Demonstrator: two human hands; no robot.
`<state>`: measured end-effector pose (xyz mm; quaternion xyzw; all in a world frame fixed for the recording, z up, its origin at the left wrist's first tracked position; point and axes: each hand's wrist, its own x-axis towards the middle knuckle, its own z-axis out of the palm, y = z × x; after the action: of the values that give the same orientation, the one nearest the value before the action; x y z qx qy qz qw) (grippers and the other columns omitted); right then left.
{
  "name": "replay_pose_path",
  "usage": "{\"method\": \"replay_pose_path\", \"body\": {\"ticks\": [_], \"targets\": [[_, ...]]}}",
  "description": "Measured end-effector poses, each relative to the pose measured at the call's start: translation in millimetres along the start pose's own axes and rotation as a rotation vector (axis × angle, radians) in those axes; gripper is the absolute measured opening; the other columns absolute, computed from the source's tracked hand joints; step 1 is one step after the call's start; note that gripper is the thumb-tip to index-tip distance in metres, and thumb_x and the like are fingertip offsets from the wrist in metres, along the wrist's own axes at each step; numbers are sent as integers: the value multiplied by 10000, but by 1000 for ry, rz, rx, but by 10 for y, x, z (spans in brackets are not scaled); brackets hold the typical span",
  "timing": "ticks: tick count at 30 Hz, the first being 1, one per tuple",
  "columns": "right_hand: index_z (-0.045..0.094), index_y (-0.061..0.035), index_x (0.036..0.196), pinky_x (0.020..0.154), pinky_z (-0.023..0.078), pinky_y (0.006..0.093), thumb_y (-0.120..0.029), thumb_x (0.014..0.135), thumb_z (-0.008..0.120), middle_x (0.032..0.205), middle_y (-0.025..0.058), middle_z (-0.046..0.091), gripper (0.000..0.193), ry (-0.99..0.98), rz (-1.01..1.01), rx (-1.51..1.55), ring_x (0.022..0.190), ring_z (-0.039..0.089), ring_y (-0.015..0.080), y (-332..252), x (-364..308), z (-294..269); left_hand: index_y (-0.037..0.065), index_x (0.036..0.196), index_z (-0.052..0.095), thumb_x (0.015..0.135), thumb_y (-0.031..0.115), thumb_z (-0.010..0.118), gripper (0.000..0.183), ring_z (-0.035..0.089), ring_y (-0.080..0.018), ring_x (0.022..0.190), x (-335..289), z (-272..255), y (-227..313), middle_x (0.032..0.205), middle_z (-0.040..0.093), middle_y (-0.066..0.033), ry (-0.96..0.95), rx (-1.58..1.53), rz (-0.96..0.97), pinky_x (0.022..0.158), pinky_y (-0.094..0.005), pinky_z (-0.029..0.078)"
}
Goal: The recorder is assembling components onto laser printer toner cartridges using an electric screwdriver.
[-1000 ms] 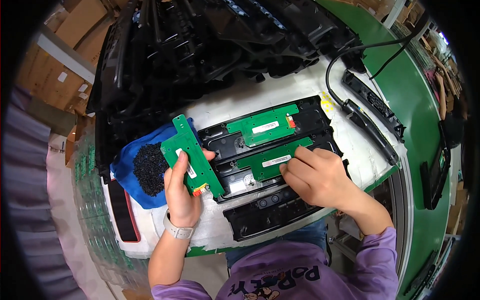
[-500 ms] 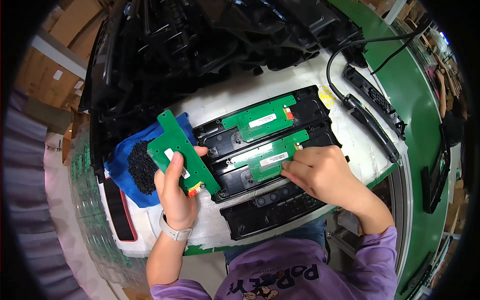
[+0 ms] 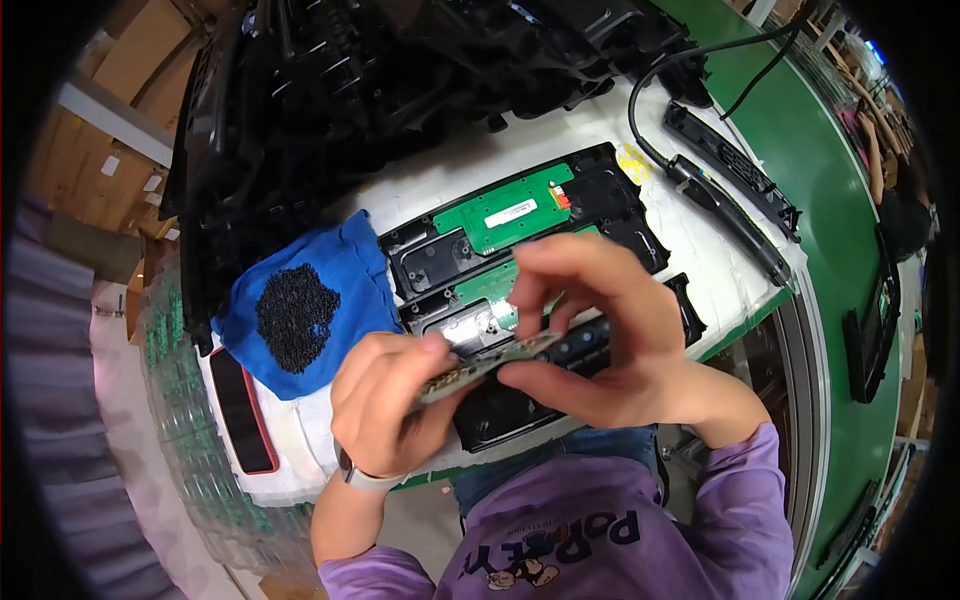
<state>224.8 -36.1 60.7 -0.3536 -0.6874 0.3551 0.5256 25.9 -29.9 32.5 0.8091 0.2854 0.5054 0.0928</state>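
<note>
Both hands meet at a tilted circuit board

At lower centre, the left hand (image 3: 385,400) pinches a circuit board (image 3: 485,364), seen nearly edge-on, with the thumb on top. The right hand (image 3: 640,345) curves in a wide C around the board's right end, thumb apart from the forefinger; whether its fingertips press on the board, I cannot tell.

Just beyond, at centre, lie two black housings. The farther housing (image 3: 612,195) carries a green board (image 3: 505,212) with a white label; the nearer housing (image 3: 640,240) also has a green board (image 3: 470,288), partly hidden by the right hand. A black panel (image 3: 490,420) lies beneath the hands' level, partly covered by them.

Left of centre, a blue cloth (image 3: 355,265) holds a pile of small black pieces (image 3: 297,318), with a red-edged phone (image 3: 243,410) below it. A black corded tool (image 3: 735,225) lies at right.

Stacked black parts (image 3: 400,90) bound the upper frame. White desk (image 3: 565,125) shows between stack and housings; its front edge runs close to the person's torso.
</note>
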Motion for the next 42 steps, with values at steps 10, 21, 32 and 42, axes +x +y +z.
{"method": "replay_pose_path", "body": {"ticks": [10,21,32,42], "targets": [[621,10,1029,538,507,284,-99,646,648,852,85,586,399,94,-407,-593,679,585,206,33,-506,265,3,886,388,792,-37,608,243,610,-162,850,-10,11,347,879,629,-163,-91,-512,-606,737,-257,471],[674,7,860,543,513,278,-34,602,628,793,121,619,266,96,-455,-880,711,624,229,52,-463,-36,-30,1130,379,783,-10,611,417,552,-174,994,-88,22,330,1112,575,-156,-146,-1105,-854,891,-288,396],[652,-5,821,676,503,334,-74,658,634,850,93,640,178,-248,-532,-987,798,633,214,124,-744,-273,-6,1004,490,676,6,685,382,572,-263,929,-27,74,239,1046,570,-176,-205,-434,-421,818,-328,449],[635,22,858,674,501,342,-154,552,706,891,97,597,360,-280,-347,-826,816,592,249,279,-646,-391,15,997,537,670,54,682,360,572,-263,910,-38,184,157,1021,573,-119,-421,-328,-425,807,-342,449]]}}
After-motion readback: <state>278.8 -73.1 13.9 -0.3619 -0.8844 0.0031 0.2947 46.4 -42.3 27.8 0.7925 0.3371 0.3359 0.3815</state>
